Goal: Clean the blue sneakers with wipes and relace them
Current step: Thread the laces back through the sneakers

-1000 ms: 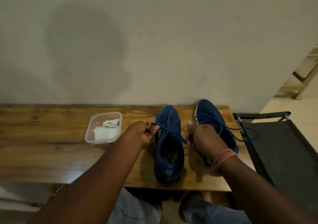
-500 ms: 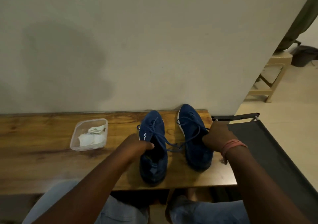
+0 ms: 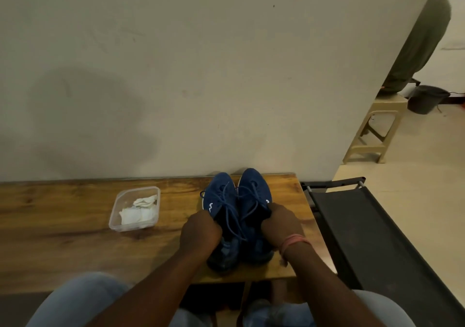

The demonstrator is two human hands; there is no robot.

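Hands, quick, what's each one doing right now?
Left hand: grips the left sneaker at its collar.
Right hand: grips the right sneaker at its collar.

The table (image 3: 63, 246) is varnished wood with a visible grain and a soft sheen. At its 12 o'clock edge the wall (image 3: 201, 75) is matt, faintly scuffed plaster. The clear container (image 3: 134, 209) looks like smooth, glossy plastic; the wipes (image 3: 137, 214) inside are crumpled white paper or cloth. The blue sneakers (image 3: 237, 201) have a matt knitted fabric upper and corded laces (image 3: 232, 213). At 3 o'clock, the chair (image 3: 364, 238) pairs matt black cloth with a metal frame.
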